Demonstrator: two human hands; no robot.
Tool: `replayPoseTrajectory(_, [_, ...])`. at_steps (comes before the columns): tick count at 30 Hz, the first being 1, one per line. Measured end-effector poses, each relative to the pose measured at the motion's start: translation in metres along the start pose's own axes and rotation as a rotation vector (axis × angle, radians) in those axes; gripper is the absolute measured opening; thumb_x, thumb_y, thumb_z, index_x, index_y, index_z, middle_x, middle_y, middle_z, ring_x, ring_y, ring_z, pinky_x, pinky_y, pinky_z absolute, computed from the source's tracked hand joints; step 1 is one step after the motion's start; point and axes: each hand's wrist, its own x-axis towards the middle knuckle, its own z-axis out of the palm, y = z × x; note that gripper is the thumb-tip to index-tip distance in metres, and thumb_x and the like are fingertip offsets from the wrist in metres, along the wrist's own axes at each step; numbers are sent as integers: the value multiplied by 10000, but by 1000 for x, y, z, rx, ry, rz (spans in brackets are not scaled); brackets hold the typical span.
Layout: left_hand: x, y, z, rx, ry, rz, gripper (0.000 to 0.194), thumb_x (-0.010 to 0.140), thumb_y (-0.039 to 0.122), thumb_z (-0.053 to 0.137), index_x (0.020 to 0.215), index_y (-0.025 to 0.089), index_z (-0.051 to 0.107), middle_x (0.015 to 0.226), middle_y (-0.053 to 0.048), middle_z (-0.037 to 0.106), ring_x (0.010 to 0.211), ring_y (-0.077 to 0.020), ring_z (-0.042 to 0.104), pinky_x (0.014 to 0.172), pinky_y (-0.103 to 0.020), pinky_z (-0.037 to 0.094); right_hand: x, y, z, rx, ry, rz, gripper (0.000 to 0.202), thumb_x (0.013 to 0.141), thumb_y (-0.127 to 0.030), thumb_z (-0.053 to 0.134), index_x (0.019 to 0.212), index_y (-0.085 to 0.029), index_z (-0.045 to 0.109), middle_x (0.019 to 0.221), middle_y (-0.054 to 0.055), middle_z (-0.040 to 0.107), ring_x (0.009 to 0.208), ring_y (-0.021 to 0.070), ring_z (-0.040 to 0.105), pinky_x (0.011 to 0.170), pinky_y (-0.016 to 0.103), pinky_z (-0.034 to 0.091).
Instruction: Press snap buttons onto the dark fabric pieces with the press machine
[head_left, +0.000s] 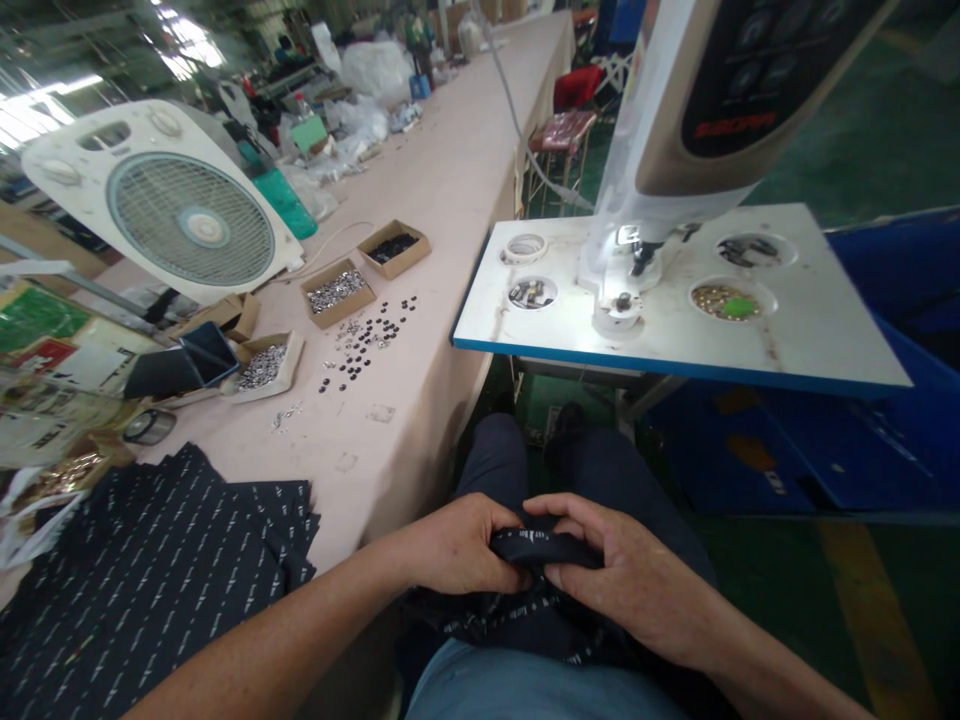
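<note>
A piece of dark fabric (540, 548) with small white lettering is bunched in my lap, with a folded edge raised between both hands. My left hand (469, 545) grips the left end of that fold, thumb on top and fingers partly hidden below. From the other side my right hand (626, 565) pinches the right end, its fingers curled behind the fold. Further cloth hangs over my legs beneath the hands. A stack of the same printed dark fabric pieces (172, 560) lies on the table at the left.
The snap press (637, 200) stands on a white tabletop (787, 350) ahead right. Small boxes of metal snap parts (337, 292) and loose black caps (367, 350) lie on the long table (450, 180). A box fan (195, 215) stands at the left. Blue bins (787, 440) sit under the press.
</note>
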Motion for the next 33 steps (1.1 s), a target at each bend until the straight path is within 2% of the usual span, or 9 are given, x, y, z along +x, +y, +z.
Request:
replayPoseTrajectory(2, [0,0,2,-68,6,2,103,707,229,647,744,142,607,619,58,464,541,-70,390,487,-189,298,0,-1,-2,24,-10,21,494,764,-148,612,1252,-227,608,929,-10,780,848,188,715,705,261,496])
replayPoseTrajectory(7, [-1,-3,5,-119,20,16,311,719,394,764,855,122,694,687,37,509,618,-89,428,572,-208,345,-2,-5,-5,22,-15,31,472,774,-167,621,1241,-225,596,919,-12,775,832,186,709,695,268,483])
replayPoseTrajectory(11, [0,-5,6,-78,34,64,255,727,353,752,823,120,708,672,44,468,628,-89,405,593,-214,345,-3,-7,-5,20,-20,36,462,765,-166,619,1223,-224,603,903,-13,776,815,189,706,694,276,481])
replayPoseTrajectory(14, [1,-5,9,-74,57,20,211,725,317,716,788,118,683,651,46,461,590,-85,388,533,-212,310,-3,-7,-5,7,-13,22,470,762,-155,610,1225,-229,607,916,-15,779,814,187,708,685,270,481])
replayPoseTrajectory(20, [4,-10,17,-224,105,-7,209,675,280,739,802,118,700,634,55,498,574,-76,396,552,-208,314,-5,-7,-3,-125,65,-111,536,713,-81,579,1214,-258,643,913,-39,787,828,165,723,744,252,494])
replayPoseTrajectory(25, [3,-9,17,-264,76,18,213,673,265,776,818,116,729,665,41,566,608,-81,450,624,-206,376,-7,-7,-2,-195,67,-186,624,691,-72,592,1277,-282,636,1063,-20,786,939,176,728,842,254,504])
replayPoseTrajectory(28, [0,-3,12,-272,2,12,178,660,234,795,778,118,729,640,54,549,596,-71,432,624,-196,380,-8,-8,-4,-218,45,-209,629,699,-81,612,1286,-306,635,1108,-30,774,962,173,723,859,252,505])
replayPoseTrajectory(33, [-3,7,3,-311,-72,21,230,677,244,821,877,144,770,699,54,602,637,-69,475,684,-187,411,-6,-12,-13,-128,-50,-163,540,772,-137,631,1294,-273,623,954,-25,781,798,156,722,710,229,521])
